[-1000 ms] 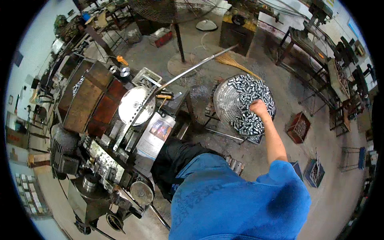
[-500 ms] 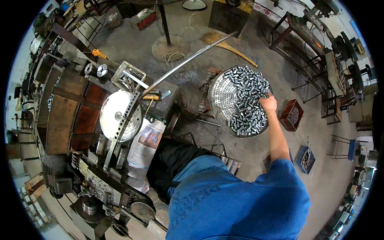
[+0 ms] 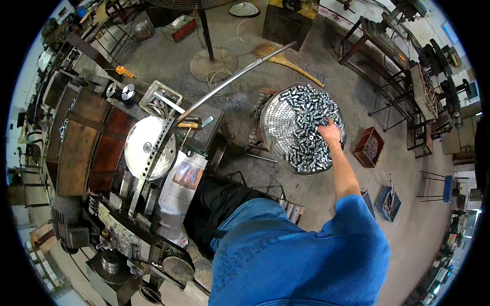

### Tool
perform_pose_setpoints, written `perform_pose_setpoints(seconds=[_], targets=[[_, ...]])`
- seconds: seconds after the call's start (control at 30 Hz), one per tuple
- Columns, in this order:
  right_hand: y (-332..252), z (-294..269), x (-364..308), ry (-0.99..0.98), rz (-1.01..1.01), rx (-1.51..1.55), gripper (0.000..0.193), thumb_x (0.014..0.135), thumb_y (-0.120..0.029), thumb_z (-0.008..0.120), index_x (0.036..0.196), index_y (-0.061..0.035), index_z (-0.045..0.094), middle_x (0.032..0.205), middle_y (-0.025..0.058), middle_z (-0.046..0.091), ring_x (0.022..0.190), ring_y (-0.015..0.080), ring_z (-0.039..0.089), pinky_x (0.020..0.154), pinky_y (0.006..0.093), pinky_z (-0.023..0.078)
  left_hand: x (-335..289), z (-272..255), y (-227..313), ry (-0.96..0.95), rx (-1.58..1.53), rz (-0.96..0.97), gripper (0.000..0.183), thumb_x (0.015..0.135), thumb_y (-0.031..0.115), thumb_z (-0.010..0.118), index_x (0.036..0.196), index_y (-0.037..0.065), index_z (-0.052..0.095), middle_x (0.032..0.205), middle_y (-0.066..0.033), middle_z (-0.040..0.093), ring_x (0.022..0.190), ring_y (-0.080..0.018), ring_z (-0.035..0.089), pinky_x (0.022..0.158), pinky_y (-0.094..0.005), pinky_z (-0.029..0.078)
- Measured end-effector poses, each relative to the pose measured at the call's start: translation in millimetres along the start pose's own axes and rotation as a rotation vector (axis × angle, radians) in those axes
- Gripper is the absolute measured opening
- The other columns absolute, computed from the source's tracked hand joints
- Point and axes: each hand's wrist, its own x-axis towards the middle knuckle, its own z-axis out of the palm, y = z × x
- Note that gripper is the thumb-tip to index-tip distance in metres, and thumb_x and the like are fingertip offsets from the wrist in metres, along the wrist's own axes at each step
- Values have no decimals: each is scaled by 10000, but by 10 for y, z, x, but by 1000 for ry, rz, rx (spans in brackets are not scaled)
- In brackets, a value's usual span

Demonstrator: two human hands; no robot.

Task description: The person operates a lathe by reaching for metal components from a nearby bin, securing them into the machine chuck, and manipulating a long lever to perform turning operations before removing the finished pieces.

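Right hand [image 3: 330,134] is resting among metal parts [image 3: 308,147], right of frame centre — grip hidden, can't tell; left hand not showing. Parts are crowding the right rim of the perforated tray [image 3: 277,125] — sideways sweeping could be spilling some.

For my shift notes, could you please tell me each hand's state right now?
Left hand: not in view.
Right hand: at the metal pieces on the round perforated tray; open or closed cannot be told.

Left hand hidden; fan [image 3: 191,4] cropped (up top).
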Motion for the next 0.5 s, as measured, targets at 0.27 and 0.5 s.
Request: perform_pose_setpoints(seconds=[0.27,0.5], targets=[[-415,367,-308,-89,-183,-9,758,612,-335,600,1311,-142,380,1273,186,446,1116,332,487,950,364,389,90,-331,-317,11,-54,-15,420,815,251,620,1118,-18,510,870,-186,582,785,-275,570,731,-401,496],[-650,542,-708,13,-484,-125,760,589,-327,611,1278,-83,403,1238,175,471,1163,322,428,1033,376,270,132,-766,-632,23,-119,-69,419,820,252,612,1130,-9,508,883,-189,582,793,-279,571,733,-403,496]])
